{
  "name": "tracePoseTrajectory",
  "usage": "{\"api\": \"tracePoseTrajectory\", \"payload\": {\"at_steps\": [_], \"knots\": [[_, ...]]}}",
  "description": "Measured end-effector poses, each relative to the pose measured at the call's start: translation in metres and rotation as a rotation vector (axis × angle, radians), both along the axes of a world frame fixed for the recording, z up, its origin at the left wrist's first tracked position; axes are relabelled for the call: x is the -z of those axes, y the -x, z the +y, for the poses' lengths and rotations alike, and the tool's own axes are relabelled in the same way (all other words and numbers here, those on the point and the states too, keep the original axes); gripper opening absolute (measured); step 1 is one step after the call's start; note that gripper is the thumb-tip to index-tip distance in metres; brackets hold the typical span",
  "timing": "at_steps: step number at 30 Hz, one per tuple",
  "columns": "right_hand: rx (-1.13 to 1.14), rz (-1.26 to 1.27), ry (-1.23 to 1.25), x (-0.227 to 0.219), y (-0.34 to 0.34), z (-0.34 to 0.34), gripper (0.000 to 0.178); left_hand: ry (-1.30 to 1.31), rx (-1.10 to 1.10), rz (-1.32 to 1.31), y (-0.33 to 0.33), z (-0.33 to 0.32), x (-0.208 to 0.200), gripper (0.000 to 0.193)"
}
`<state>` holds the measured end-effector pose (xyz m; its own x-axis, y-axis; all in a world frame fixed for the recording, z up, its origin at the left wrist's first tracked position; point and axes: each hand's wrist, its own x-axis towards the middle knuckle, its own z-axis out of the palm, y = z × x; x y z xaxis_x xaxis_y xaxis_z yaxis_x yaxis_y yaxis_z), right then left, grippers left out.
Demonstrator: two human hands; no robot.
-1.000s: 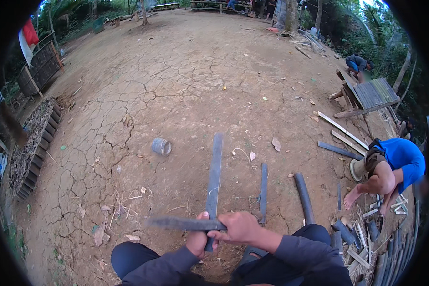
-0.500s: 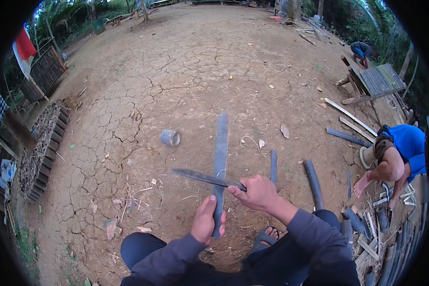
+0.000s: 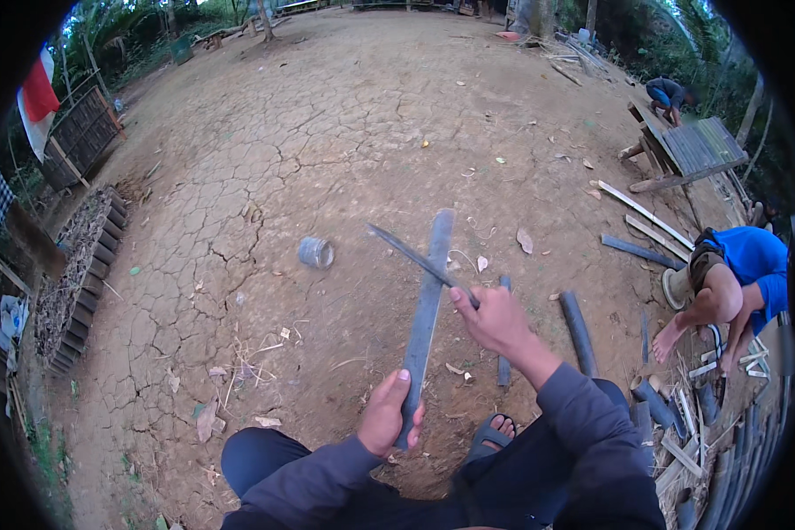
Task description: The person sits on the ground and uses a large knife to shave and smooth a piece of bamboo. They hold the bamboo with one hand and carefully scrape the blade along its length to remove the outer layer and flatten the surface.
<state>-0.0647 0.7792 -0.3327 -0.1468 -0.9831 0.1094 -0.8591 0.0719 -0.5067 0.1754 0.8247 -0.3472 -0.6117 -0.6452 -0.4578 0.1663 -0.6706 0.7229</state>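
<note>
My left hand [image 3: 387, 412] is closed round the lower end of a long, flat, dark bamboo strip [image 3: 427, 314], which points away from me and leans slightly right. In my right hand [image 3: 496, 325] is a knife [image 3: 415, 256] with a dark, narrow blade; its handle is mostly hidden in my fist. The blade lies across the strip's upper half, its tip toward the far left. Past the strip, to the left, a small weathered can [image 3: 315, 253] rests on its side on the soil. A shorter dark bamboo piece [image 3: 504, 353] lies just beside my right hand.
A dark bamboo tube [image 3: 579, 334] lies on the right. Beyond it a person in a blue shirt [image 3: 751, 265] crouches near split bamboo pieces [image 3: 680, 424]. A slatted bench [image 3: 698, 146] stands at far right, another person bending behind it. An edged bed [image 3: 84, 291] borders the left.
My right hand has moved up and right with the knife, so the blade now crosses the strip higher. The strip's far end has swung to the right.
</note>
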Motion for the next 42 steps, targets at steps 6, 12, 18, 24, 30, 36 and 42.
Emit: {"api": "tracePoseTrajectory", "payload": {"at_steps": [6,12,18,24,30,36,42], "knots": [[-0.405,0.194,0.156,0.004,-0.06,0.041,0.075,0.108,-0.053,-0.054,-0.008,-0.009,0.011,0.033],[0.029,-0.018,0.064,0.003,0.003,-0.004,0.078,0.067,0.021,-0.069,-0.009,0.009,-0.009,0.034],[0.201,-0.094,0.115,-0.004,0.028,-0.02,0.077,0.076,0.054,-0.02,-0.01,0.01,-0.009,0.035],[-0.02,0.035,0.129,-0.013,-0.018,0.011,0.072,0.079,-0.005,-0.007,-0.005,-0.006,-0.006,0.031],[-0.34,0.051,0.091,-0.001,-0.063,0.039,0.067,0.18,-0.029,-0.048,-0.008,-0.018,0.004,0.032],[-0.381,0.021,0.161,-0.002,-0.064,0.045,0.068,0.256,-0.013,-0.069,-0.009,-0.011,0.013,0.036],[-0.286,0.105,0.266,-0.003,-0.034,0.031,0.071,0.211,-0.018,-0.154,0.004,0.003,-0.018,0.021]]}}
